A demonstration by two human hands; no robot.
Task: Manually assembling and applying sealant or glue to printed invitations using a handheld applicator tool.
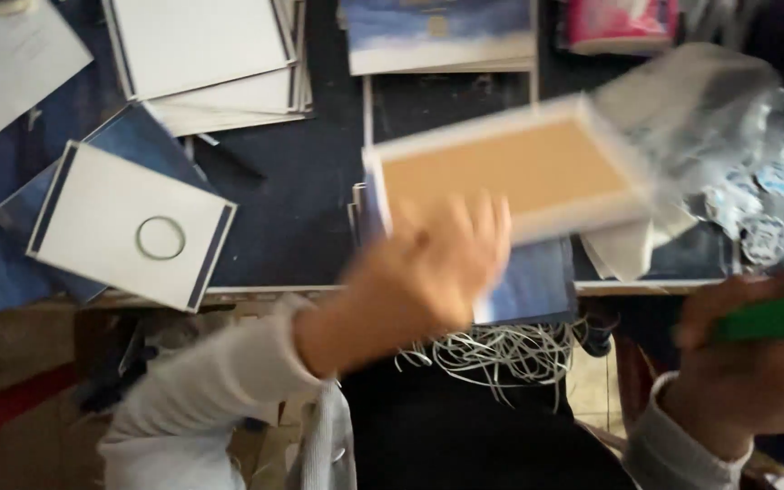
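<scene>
From the head camera I see my left hand (428, 268) raised over the near edge of the desk (301, 181), its fingers (483, 222) closed on the lower left corner of a flat box (510, 168) with a white rim and a brown cardboard face. The box is lifted off the desk, tilted so its right end sits higher, and it is blurred. Just right of the box is a crumpled clear plastic wrap (710, 118), touching or overlapping its right end; I cannot tell which. My right hand (755, 363) is low at the right edge of view, fingers wrapped around a green flat object (773, 318) whose kind I cannot make out. A bunch of pale strings (492, 349) hangs below the desk edge between the two hands. Well apart to the left lies a white card with dark side stripes and a ring (133, 227) on it, resting on blue sheets. A stack of white boards (210, 54) sits at the top left, a blue-and-white booklet (437, 36) at the top middle and a pink packet (619, 23) at the top right
</scene>
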